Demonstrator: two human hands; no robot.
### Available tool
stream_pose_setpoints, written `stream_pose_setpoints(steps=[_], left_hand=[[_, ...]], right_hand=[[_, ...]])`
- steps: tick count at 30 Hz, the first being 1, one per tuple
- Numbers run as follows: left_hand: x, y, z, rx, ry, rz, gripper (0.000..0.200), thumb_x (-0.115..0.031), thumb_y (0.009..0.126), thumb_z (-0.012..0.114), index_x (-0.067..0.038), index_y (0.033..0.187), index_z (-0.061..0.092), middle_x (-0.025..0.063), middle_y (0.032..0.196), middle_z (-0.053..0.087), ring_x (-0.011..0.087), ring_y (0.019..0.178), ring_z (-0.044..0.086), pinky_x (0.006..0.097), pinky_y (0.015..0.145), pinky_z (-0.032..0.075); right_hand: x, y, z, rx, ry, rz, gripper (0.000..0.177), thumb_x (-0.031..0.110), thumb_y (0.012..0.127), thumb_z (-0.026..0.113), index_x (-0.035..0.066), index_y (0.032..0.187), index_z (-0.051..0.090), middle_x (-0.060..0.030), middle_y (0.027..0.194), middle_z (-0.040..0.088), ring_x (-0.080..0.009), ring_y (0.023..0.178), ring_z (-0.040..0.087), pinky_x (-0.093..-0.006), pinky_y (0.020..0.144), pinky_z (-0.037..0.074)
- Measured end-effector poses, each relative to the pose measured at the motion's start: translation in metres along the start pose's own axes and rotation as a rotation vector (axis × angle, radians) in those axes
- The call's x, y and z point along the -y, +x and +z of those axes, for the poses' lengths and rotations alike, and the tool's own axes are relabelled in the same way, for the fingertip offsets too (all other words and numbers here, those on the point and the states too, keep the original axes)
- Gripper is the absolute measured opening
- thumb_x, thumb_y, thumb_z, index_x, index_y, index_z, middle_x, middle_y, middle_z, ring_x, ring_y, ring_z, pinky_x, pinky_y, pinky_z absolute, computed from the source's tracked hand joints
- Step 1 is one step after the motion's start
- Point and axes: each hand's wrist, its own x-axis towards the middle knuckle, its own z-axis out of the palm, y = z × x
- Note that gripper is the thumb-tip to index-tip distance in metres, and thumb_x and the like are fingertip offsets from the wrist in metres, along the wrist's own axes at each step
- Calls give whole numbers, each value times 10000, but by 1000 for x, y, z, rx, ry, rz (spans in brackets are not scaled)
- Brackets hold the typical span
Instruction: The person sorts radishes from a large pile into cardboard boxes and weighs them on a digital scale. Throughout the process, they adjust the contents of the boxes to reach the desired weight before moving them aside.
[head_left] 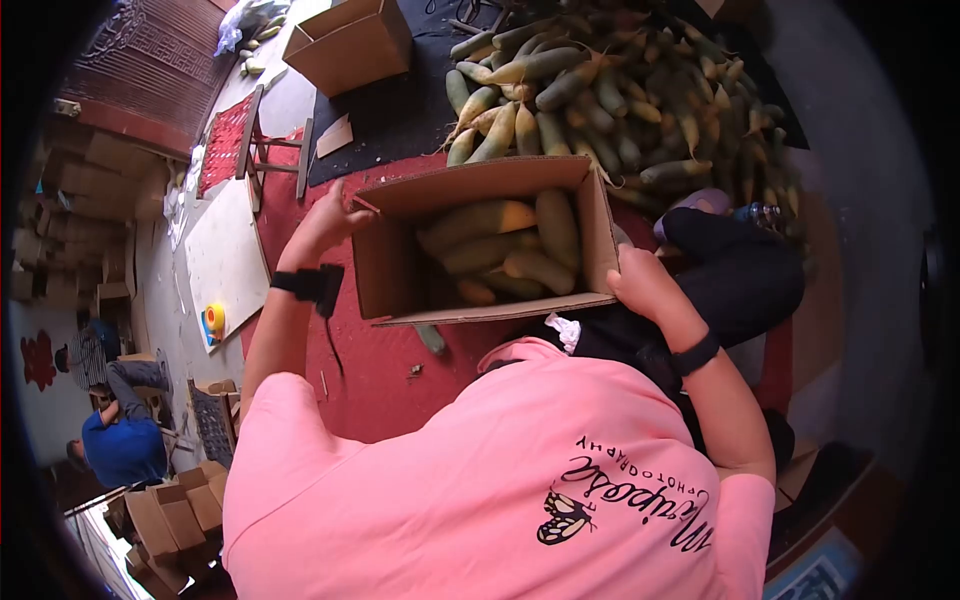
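An open cardboard box (480,180) sits in front of me, with several green radishes (490,250) lying inside it. At the box's left end, my left hand (328,218) has its fingers closed on the upper corner. My right hand (645,280) grips the edge at the box's right end. Both wrists wear black bands. Beyond the box lies a large heap of green radishes (640,100). A single radish (430,338) rests on the red cloth just below the box.
Another open cardboard box (350,50) stands at the upper left, near a red-seated folding stool (235,140). A yellow tape roll (214,317) lies on a pale board (225,250). A person in blue (125,445) sits at the lower left beside cardboard boxes (175,510).
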Motion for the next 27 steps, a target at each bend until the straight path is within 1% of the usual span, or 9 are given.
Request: stream_pose_setpoints(steps=[2, 4, 8, 14, 16, 19, 22, 24, 27], left_hand=[[-22, -30, -20, 405, -115, -329, 484, -339, 798, 654, 25, 1100, 552, 165, 811, 640, 235, 712, 644, 320, 596, 536], [-18, -53, -4, 477, -341, -326, 398, -354, 797, 649, 19, 934, 631, 136, 785, 634, 203, 626, 632, 304, 510, 529], [-23, -64, 24, 232, -234, -225, 229, -140, 733, 526, 71, 782, 600, 202, 627, 600, 280, 595, 640, 382, 514, 520], [-13, -65, 20, 2, -163, -116, 214, -136, 711, 548, 74, 687, 585, 223, 579, 565, 266, 559, 621, 370, 508, 482], [9, -52, 8, 34, -86, -131, 192, -114, 718, 552, 72, 716, 596, 197, 572, 573, 227, 537, 602, 361, 503, 465], [19, -44, -39, 32, -197, -174, 118, -83, 738, 555, 21, 703, 598, 3, 512, 482, 76, 464, 469, 292, 396, 362], [50, -42, -91, 2, -51, -183, 124, -72, 705, 554, 25, 627, 556, 21, 500, 472, 97, 472, 461, 314, 426, 381], [92, -35, -106, -49, -172, -209, 132, -75, 692, 542, 46, 667, 590, 85, 514, 528, 114, 502, 520, 316, 473, 420], [102, -33, -107, -131, 72, -217, 202, -130, 705, 554, 54, 752, 621, 191, 645, 612, 232, 586, 613, 358, 562, 473]], right_hand=[[-4, -3, -1, 0, -1, 9, 253, 130, 716, 505, -66, 861, 571, -294, 837, 595, -423, 820, 586, -462, 756, 466], [-7, 2, -1, 15, -3, -5, 260, 138, 720, 508, -67, 866, 573, -293, 845, 595, -423, 829, 584, -462, 761, 464], [-12, 10, 8, 6, -11, -49, 279, 173, 746, 512, -70, 866, 577, -293, 840, 590, -425, 834, 579, -470, 762, 457], [7, 0, 12, -171, 19, -133, 220, 140, 752, 499, -64, 786, 576, -287, 788, 587, -430, 798, 575, -490, 743, 445], [12, 6, 19, -153, -2, -199, 209, 139, 750, 496, -55, 740, 572, -281, 750, 584, -438, 764, 573, -493, 719, 449], [39, 21, 22, -163, 101, -254, 217, 146, 747, 493, -57, 719, 566, -289, 726, 572, -440, 726, 575, -501, 670, 456], [69, 47, 33, -111, 172, -335, 230, 157, 753, 498, -58, 703, 561, -299, 736, 570, -445, 728, 574, -502, 665, 456], [84, 58, 41, -90, 205, -342, 218, 128, 777, 482, -58, 830, 583, -287, 785, 584, -432, 770, 581, -476, 698, 468], [92, 67, 42, 19, 649, -534, 305, 82, 817, 473, 5, 1104, 541, -222, 931, 611, -367, 885, 590, -381, 785, 478]])
